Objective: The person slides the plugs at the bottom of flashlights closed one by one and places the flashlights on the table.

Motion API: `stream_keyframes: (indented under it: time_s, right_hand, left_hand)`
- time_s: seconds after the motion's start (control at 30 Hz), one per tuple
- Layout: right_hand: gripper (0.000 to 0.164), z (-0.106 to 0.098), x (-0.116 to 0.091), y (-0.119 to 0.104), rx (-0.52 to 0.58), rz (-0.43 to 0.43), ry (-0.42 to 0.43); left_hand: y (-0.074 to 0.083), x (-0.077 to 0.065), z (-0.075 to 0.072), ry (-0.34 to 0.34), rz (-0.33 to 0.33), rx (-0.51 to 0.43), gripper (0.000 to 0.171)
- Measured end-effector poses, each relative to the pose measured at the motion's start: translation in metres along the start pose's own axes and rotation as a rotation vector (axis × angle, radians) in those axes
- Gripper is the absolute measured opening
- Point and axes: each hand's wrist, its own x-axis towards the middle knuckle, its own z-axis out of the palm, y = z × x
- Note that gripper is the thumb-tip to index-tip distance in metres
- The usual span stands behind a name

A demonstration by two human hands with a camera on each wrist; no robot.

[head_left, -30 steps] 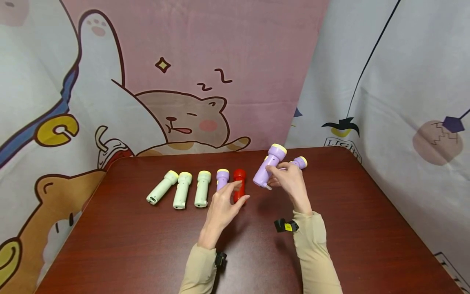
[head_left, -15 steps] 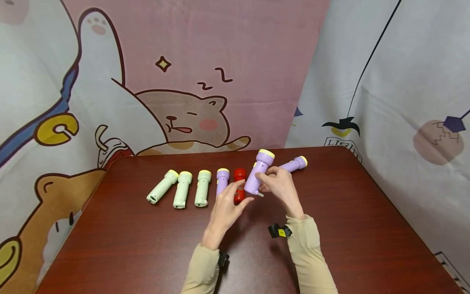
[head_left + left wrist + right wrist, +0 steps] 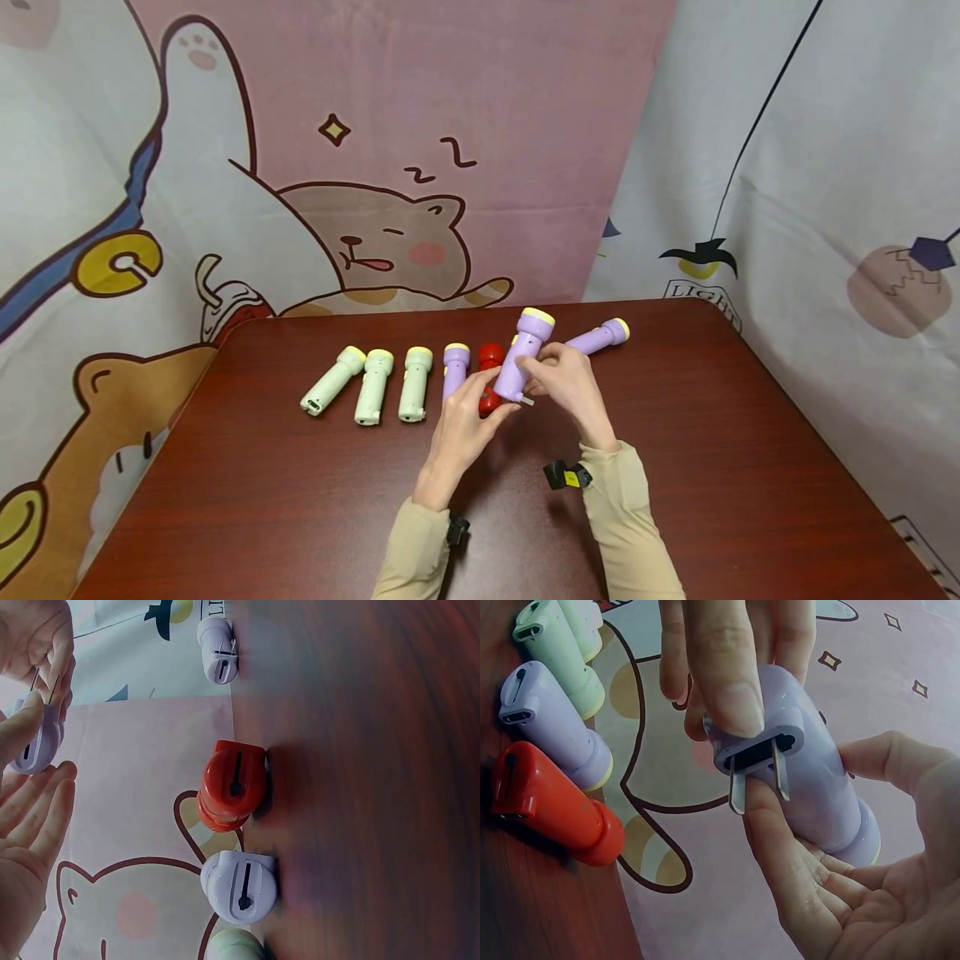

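Observation:
My right hand holds a purple flashlight tilted above the table, its yellow-rimmed head up and away. In the right wrist view two metal plug prongs stick out of the flashlight's tail end. My left hand is at that same end. Its thumb lies on the tail's edge beside the prongs, and its other fingers are around the far side, partly hidden. Directly behind the held flashlight, a red flashlight lies on the table, partly covered by the left hand in the head view.
Left of the red flashlight lies another purple flashlight, then three pale green flashlights, the nearest being this green one. One more purple flashlight lies at the right. The brown table meets a printed cloth behind.
My right hand has brought the purple flashlight left and down to my left hand. The left hand has moved slightly right, its thumb now at the tail end.

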Motion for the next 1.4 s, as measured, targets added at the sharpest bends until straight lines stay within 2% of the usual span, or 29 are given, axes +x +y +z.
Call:
stream_keyframes:
  time_s: [0.73, 1.17, 1.4]
  right_hand:
    - [0.035, -0.002, -0.0032, -0.0019, -0.047, -0.015, -0.014]
    - [0.033, 0.003, -0.0047, -0.0013, -0.024, -0.012, -0.006]
    - [0.033, 0.005, -0.0054, -0.0019, -0.062, -0.021, -0.001]
  left_hand:
    - [0.0012, -0.0002, -0.0014, 0.09, 0.115, 0.051, 0.052]
    - [0.0008, -0.0013, -0.0028, 0.084, 0.118, 0.079, 0.05]
    - [0.0013, -0.0009, -0.0032, 0.09, 0.116, 0.085, 0.048]
